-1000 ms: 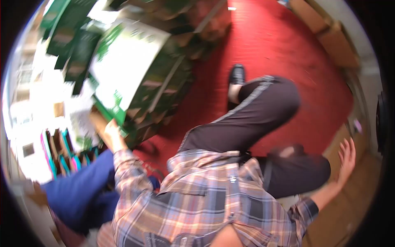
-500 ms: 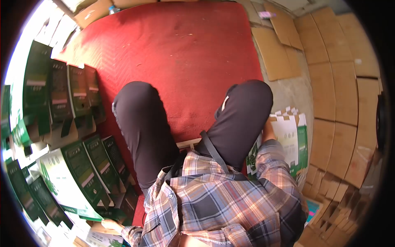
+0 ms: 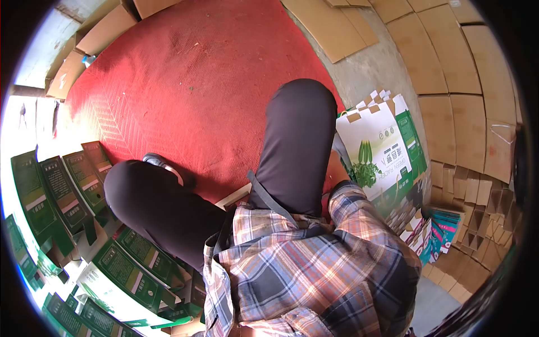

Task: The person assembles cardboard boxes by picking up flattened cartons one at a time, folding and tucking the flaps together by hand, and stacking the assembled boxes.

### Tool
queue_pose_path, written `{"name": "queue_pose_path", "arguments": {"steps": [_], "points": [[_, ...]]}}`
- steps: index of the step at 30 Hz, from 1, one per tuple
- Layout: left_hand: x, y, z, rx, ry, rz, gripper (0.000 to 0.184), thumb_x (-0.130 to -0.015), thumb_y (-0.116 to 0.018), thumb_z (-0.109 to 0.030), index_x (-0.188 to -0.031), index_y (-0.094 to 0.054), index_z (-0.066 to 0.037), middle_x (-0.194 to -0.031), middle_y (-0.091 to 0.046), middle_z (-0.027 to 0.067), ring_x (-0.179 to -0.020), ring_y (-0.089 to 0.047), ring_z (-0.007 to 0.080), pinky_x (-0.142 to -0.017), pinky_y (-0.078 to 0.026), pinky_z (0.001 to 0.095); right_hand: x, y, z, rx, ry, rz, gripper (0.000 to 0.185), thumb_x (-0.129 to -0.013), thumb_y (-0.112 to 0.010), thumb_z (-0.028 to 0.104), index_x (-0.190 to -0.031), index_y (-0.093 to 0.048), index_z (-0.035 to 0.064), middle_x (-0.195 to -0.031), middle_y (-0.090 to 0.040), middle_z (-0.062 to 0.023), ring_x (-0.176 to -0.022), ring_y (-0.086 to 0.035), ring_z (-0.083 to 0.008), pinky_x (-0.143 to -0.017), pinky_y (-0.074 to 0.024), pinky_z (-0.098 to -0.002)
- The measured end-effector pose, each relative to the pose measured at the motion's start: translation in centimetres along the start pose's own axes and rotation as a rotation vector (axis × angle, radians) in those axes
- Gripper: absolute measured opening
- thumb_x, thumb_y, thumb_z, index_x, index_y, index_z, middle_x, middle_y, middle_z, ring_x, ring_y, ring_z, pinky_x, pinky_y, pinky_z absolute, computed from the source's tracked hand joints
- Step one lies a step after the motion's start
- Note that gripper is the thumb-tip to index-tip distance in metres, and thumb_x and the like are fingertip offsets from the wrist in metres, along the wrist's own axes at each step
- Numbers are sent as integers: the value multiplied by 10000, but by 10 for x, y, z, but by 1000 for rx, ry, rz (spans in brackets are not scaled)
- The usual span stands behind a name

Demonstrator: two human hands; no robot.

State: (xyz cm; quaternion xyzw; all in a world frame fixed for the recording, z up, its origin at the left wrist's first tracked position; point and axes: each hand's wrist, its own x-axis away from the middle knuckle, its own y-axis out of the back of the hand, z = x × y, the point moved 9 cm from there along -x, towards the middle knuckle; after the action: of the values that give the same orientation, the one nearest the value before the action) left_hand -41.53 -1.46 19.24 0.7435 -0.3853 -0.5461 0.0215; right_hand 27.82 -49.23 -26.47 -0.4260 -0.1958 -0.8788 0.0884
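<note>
My right hand (image 3: 336, 169) is only partly in view, low between my right knee and a stack of flat white-and-green printed cartons (image 3: 401, 149). Its fingers are hidden, so I cannot tell whether it grips anything. A picture of green radishes and the words "GREEN RADISH" show on the top carton. My left hand is out of view below the bottom edge, on the side where several green-and-white folded cartons (image 3: 120, 269) stand.
More green cartons (image 3: 36, 194) stand in rows at the left. Red carpet (image 3: 213, 73) covers the floor ahead. Brown cardboard boxes (image 3: 466, 129) are stacked along the right. Teal-and-pink printed cartons (image 3: 443, 230) lie at the lower right. Flat cardboard (image 3: 331, 28) lies at the back.
My view has turned and shifted. The left knee has swung outward to the left. My left hand, earlier on the edge of a green-and-white carton, has left the view. More of the radish carton shows.
</note>
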Motion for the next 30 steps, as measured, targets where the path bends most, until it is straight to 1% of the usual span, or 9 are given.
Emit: {"name": "queue_pose_path", "arguments": {"steps": [3, 5, 7, 9, 18, 19, 27, 29, 30], "points": [[-42, -58, -43, 720, 59, 201, 463, -978, -476, -325, -1182, -561, 81, -1070, -633, 225, -935, -640, 281, -730, -550, 360, -24, 35, -6, -216, 326, 56, 337, -895, -586, 326, -1175, -550, 143, -1036, -629, -13, -888, -630, -206, -726, -492, -360], [-20, -112, -131, 209, -238, 171, 322, -961, -543, -176, -1173, -584, 63, -1120, -632, 188, -938, -641, 271, -767, -549, 364, -8, 56, -28, -1031, 26, -192, 413, -888, -621, 392, -1170, -514, 110, -1082, -588, -33, -949, -594, -182, -775, -481, -359], [-17, -167, -145, 110, -273, 318, 253, -930, -583, -91, -1153, -609, 27, -1111, -648, 140, -956, -632, 172, -819, -530, 299, -1, 66, -35, -1177, 19, -394, 329, -895, -619, 396, -1082, -580, 128, -974, -612, -13, -940, -602, -195, -712, -497, -361], [-6, -222, -198, 407, -252, 460, 219, -940, -530, 5, -1138, -594, 75, -1111, -589, 163, -1007, -621, 236, -820, -540, 301, -8, 82, -56, -1478, 18, -498, 371, -885, -623, 435, -1064, -567, 115, -987, -606, -7, -910, -598, -192, -703, -500, -355], [25, -344, -347, 763, -490, 953, 242, -853, -551, 90, -1074, -634, 35, -1004, -611, 127, -897, -598, 199, -799, -495, 295, 15, 97, -11, -1655, 253, -559, 338, -966, -501, 388, -1061, -587, 76, -938, -633, -49, -819, -608, -196, -674, -514, -329], [32, -356, -353, 822, -387, 1028, 229, -858, -548, 87, -1065, -634, 40, -995, -609, 123, -886, -593, 187, -792, -491, 285, 18, 97, 3, -1663, 260, -560, 338, -966, -501, 388, -1061, -587, 76, -938, -633, -49, -819, -608, -196, -674, -514, -329], [85, -442, -338, 839, 37, 1312, 283, -877, -555, 53, -1136, -632, -29, -1001, -617, 51, -909, -575, 107, -800, -472, 246, 107, 20, 191, -1726, 441, -3, 263, -956, -534, 258, -1065, -596, 27, -1011, -664, -102, -885, -642, -222, -682, -516, -335], [85, -447, -341, 881, 58, 1247, 313, -894, -564, 16, -1194, -614, -56, -1039, -619, 50, -921, -569, 100, -797, -469, 242, 140, -27, 236, -1677, 399, 349, 231, -944, -559, 232, -1069, -607, 43, -1023, -678, -87, -906, -657, -220, -664, -514, -336], [82, -448, -350, 825, -74, 1259, 352, -923, -578, -80, -1274, -566, -87, -1121, -609, 57, -972, -561, 107, -805, -472, 250, 152, -44, 251, -1591, 374, 355, 204, -936, -578, 199, -1017, -613, 14, -944, -682, -111, -831, -659, -220, -629, -523, -306]]}}
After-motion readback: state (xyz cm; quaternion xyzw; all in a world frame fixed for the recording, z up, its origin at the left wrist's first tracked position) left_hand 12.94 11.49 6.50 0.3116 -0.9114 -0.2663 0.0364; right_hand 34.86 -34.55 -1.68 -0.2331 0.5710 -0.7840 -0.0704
